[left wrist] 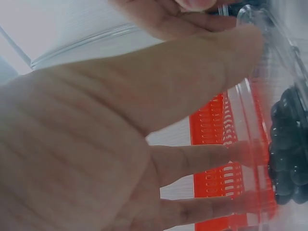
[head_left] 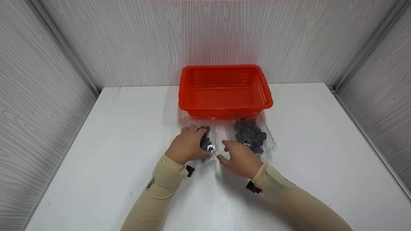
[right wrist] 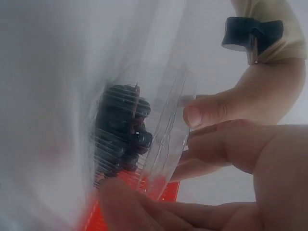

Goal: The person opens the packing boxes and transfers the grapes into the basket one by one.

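Two clear plastic boxes of dark grapes lie side by side on the white table. My left hand [head_left: 186,146] spans the left box [head_left: 213,136], its thumb near the close edge and its fingers farther along. In the left wrist view, the fingers show through the clear plastic beside the dark grapes [left wrist: 290,149]. My right hand [head_left: 242,159] hovers between the boxes, thumb and index finger parted around nothing. Its thumb tip comes near the left box's close corner; whether it touches is unclear. The right box [head_left: 250,136] lies just beyond this hand, partly covered by it.
A red plastic basket [head_left: 224,109] with slotted walls stands behind the boxes, its inside facing up. The white table [head_left: 122,150] is bounded by a pale wood-grain back wall [head_left: 138,41] and side walls. Dark wrist cameras [head_left: 253,187] sit under both sleeves.
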Available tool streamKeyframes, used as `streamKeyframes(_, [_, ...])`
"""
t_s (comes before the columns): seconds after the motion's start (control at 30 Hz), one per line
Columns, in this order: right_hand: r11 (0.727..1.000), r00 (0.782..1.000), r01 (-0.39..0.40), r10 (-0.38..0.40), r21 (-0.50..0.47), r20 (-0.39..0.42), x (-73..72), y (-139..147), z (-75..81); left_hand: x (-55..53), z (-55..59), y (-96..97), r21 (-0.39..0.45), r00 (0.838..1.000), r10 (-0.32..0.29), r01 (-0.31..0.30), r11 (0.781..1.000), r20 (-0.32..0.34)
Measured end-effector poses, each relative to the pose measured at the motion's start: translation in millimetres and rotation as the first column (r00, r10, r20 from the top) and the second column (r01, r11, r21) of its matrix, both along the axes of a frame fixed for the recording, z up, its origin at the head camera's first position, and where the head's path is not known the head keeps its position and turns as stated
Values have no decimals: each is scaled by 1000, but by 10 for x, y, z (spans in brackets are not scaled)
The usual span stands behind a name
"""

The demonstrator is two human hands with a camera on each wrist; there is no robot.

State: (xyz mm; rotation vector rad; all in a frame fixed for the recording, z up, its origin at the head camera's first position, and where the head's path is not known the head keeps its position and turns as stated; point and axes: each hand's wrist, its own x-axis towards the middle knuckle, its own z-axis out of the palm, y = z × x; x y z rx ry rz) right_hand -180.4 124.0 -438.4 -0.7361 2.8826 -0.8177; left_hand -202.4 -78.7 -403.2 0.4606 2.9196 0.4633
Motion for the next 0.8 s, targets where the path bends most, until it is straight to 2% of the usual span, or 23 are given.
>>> streamKeyframes(0.17, [998, 998, -53, 54, -29, 42, 21, -50, -95, 13, -6, -2, -4, 1000, 17, -17, 1000, -4])
streamKeyframes(0.3, [997, 996, -41, 46, -70, 75, -8, -54, -198, 10, -35, 21, -6, 1000, 10, -10, 1000, -24])
streamKeyframes(0.37, [995, 992, -46, 56, -88, 113, -24, -55, -244, 5, -53, 36, -11, 999, -2, 1, 1000, -48])
streamKeyframes(0.47, [984, 980, -53, 83, -170, 179, -48, -67, -298, 0, -78, 55, -21, 997, -16, 14, 1000, -81])
streamKeyframes(0.57, [951, 954, -35, 122, -306, 272, -65, -96, -340, 0, -93, 60, -30, 994, -17, 14, 999, -104])
streamKeyframes(0.7, [887, 903, 50, 156, -458, 401, -94, -132, -403, -6, -84, 55, -50, 996, -11, 6, 999, -93])
streamKeyframes(0.8, [852, 889, 101, 155, -514, 431, -121, -133, -429, -6, -56, 51, -55, 997, -8, 4, 998, -73])
